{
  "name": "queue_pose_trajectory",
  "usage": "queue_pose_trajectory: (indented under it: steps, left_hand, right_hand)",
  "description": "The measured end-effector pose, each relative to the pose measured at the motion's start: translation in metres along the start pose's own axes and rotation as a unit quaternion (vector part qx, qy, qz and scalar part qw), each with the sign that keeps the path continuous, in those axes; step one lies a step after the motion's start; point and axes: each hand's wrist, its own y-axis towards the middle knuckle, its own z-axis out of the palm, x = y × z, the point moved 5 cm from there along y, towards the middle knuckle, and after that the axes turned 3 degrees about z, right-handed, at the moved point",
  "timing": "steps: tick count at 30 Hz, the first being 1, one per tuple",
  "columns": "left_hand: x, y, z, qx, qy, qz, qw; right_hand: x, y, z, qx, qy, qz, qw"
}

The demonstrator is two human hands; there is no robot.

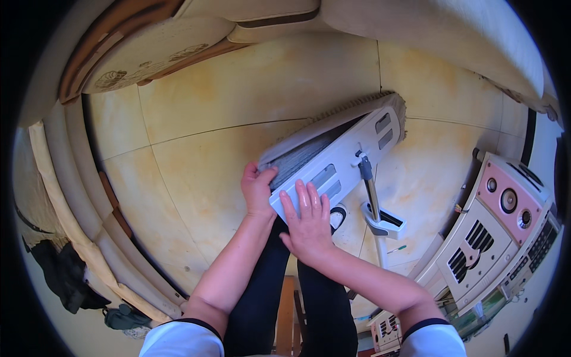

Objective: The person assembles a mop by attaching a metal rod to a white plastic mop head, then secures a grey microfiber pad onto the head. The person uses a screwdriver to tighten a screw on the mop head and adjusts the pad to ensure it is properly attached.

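Observation:
A flat mop lies tilted over the floor in front of me, its white mop plate point(351, 169) slanting from near left to far right. A grey mop cloth point(300, 156) covers the plate's underside and hangs away from its far long edge, leaving a dark gap. My left hand point(259, 189) is closed on the cloth's near-left corner, thumb and fingers pinching its edge. Flat on the plate's near end lies my right hand point(307, 219), its wet-looking fingers stretched out and apart. A metal mop handle point(372, 193) joins the plate's middle by a grey swivel joint.
A white scraper point(385, 224) sits on the handle below the joint. To the right stands a pink and white speaker point(507, 200) among cabinets. A beige sofa point(77, 178) lines the left. A wooden stool point(286, 315) shows between my legs. Pale tiled floor point(196, 172) surrounds the mop.

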Motion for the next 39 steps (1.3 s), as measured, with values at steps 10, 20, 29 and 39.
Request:
queue_pose_trajectory:
  steps: [10,20,29,39]
  left_hand:
    - [0.05,0.002,-0.023,0.108,0.394,0.195,0.892]
    - [0.018,-0.051,0.0,0.003,-0.211,-0.324,0.922]
    - [-0.037,-0.037,-0.013,0.151,-0.116,-0.295,0.936]
    - [-0.066,-0.029,0.009,0.181,0.131,-0.212,0.951]
  right_hand:
    - [-0.001,0.049,-0.032,-0.262,0.155,-0.024,0.952]
    - [-0.001,0.091,-0.013,-0.316,0.163,-0.022,0.934]
    - [0.008,0.089,-0.022,-0.297,0.129,-0.042,0.945]
    - [-0.007,0.089,-0.037,-0.181,0.144,-0.09,0.969]
